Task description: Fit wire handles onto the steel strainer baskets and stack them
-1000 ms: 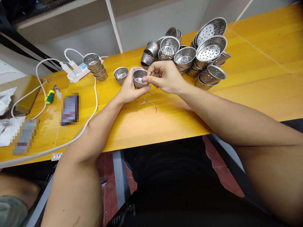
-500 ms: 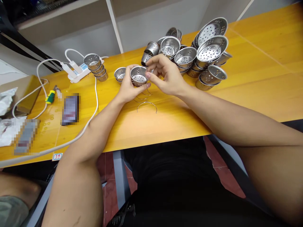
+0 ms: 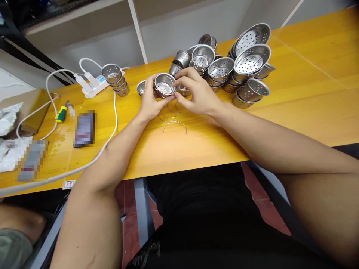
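One head-worn cam, above the near side of the yellow wooden table [image 3: 305,82], facing forward and down across it. Close range; frame runs from black-clad lap [image 3: 202,216] this side of the table to gray panel [image 3: 179,28] behind it.

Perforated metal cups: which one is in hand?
The cup held between the left hand's thumb and fingers, its open mouth facing the camera. What sets it apart: the other cups sit stacked or grouped on the table.
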Motion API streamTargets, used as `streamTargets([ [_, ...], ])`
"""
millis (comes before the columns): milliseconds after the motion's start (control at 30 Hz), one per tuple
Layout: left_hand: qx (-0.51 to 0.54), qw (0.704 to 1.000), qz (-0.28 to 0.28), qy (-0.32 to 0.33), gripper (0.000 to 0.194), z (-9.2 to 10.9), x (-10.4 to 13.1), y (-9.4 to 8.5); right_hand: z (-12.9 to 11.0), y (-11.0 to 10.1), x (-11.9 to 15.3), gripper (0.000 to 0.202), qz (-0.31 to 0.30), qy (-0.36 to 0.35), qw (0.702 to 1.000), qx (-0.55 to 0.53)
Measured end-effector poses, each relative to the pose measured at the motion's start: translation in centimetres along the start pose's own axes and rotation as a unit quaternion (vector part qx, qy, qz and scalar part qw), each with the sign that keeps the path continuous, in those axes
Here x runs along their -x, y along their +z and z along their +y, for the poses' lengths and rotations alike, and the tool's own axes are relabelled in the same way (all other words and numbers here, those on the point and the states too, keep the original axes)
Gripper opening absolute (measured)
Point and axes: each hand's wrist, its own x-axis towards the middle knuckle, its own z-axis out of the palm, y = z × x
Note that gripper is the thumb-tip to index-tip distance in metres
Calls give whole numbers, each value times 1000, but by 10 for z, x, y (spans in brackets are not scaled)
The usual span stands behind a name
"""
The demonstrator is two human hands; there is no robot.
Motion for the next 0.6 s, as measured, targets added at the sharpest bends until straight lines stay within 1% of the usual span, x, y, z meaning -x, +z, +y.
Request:
streamTargets([
  [67, -1, 1000, 4, -7, 110, 2, 0, -1, -3, -2, 0, 50, -11, 9, 1000, 18],
  [200, 1, 1000, -3, 2, 114, 3, 1, 2, -5, -3, 0, 45, -35, 17, 999, 24],
  [333, -9, 1000, -13, 5, 112, 8, 4, 7, -2, 1, 1, 50, -59, 27, 998, 13],
  [467, -14, 1000, -23, -2, 114, 15, 6, 7, 2, 5, 2, 58, -80, 24, 996, 7],
  [533, -16, 1000, -27, -1, 115, 17, 6, 6, 1, 3, 1, 60, -81, 28, 996, 18],
  [600, -22, 999, -24, -7, 115, 17, 7, 4, -4, -1, 0, 60, -68, 31, 997, 36],
])
